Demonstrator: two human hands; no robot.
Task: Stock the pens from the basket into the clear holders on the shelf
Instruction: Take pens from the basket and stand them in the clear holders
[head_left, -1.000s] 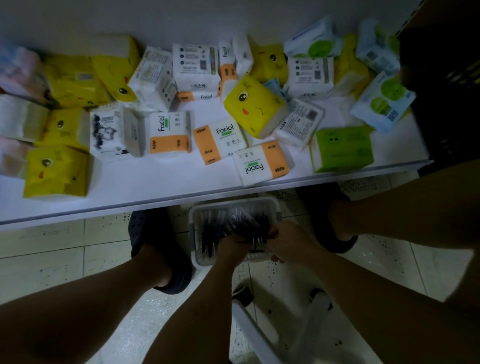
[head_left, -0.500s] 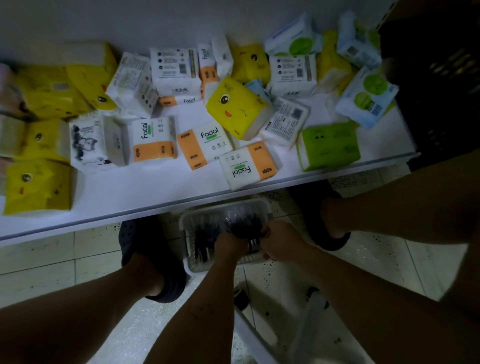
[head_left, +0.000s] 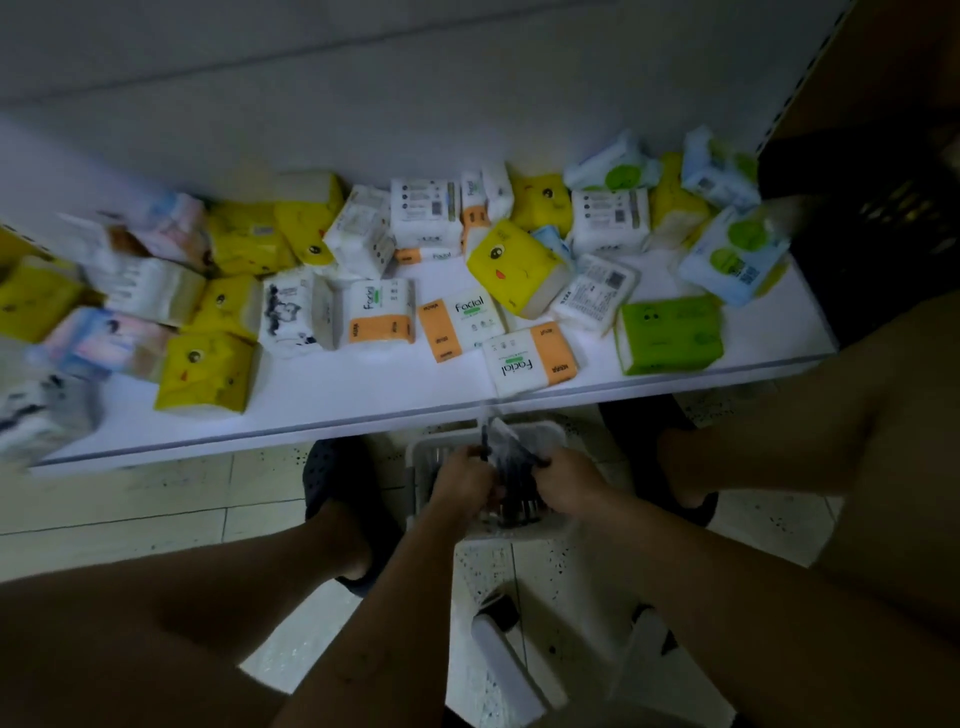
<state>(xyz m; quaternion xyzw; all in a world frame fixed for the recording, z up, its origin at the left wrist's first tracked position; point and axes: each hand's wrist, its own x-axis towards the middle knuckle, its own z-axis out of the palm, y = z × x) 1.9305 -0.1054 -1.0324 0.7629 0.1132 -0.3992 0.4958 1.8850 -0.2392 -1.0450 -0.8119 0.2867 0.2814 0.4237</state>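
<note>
Pens (head_left: 511, 470) held just above the basket (head_left: 550, 430)
They are clasped as one bunch by the curled left hand (head_left: 464, 480) and right hand (head_left: 570, 483); some could be spilled if either grip slackens during lifting.

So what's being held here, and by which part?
Left hand and right hand grip the pen bundle by its opposite sides, above the basket.

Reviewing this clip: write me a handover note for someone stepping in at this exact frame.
The left hand grips the pen bundle over the basket.
The right hand grips the same bundle from the other side.
The basket sits on the floor below the shelf edge.
The shelf shows only tissue packs; no clear holders in view.
Done: no pens stocked in view.
Left: find holders, load pens.
</note>
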